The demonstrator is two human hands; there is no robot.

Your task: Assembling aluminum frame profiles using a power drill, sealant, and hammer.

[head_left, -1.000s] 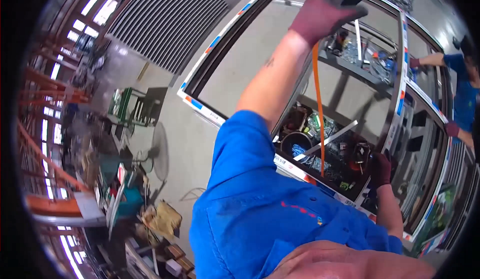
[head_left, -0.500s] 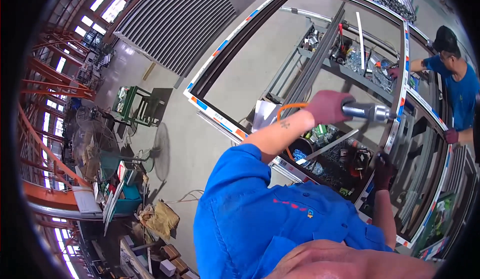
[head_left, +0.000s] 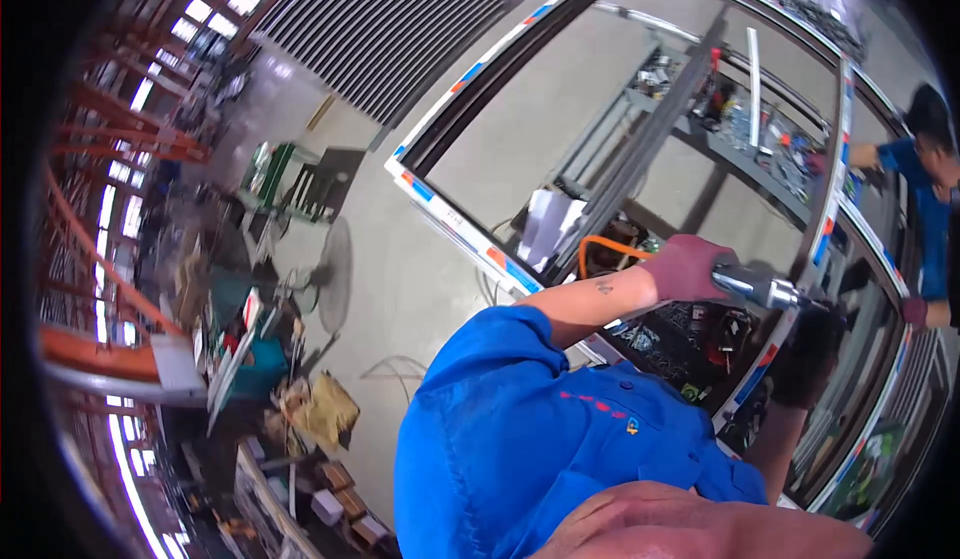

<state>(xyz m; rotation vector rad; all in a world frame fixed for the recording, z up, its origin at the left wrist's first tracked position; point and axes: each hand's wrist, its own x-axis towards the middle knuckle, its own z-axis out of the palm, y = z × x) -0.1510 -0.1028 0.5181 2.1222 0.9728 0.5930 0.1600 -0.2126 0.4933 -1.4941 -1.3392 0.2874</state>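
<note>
My left hand [head_left: 690,269], in a maroon glove, is wrapped round a silver air screwdriver [head_left: 755,284] with an orange hose [head_left: 600,244]. The tool points right, across the middle bar of a large dark window frame [head_left: 828,209] with white, blue and red tape. Its front end meets the fingers of my right hand [head_left: 805,354], which wears a dark glove. Those fingers are bunched at the tip of the tool; whatever they pinch is too small and blurred to name.
A co-worker [head_left: 930,169] in blue stands at the far right, one gloved hand on the frame. Under the frame is a grey metal rack [head_left: 740,164] with trays of small hardware. Stacked grey profiles [head_left: 390,29] stand at the back left, near a fan [head_left: 335,274].
My left hand has brought the screwdriver lower and to the right. My right hand has shifted right, up to the tool's tip. The whole view has swung slightly.
</note>
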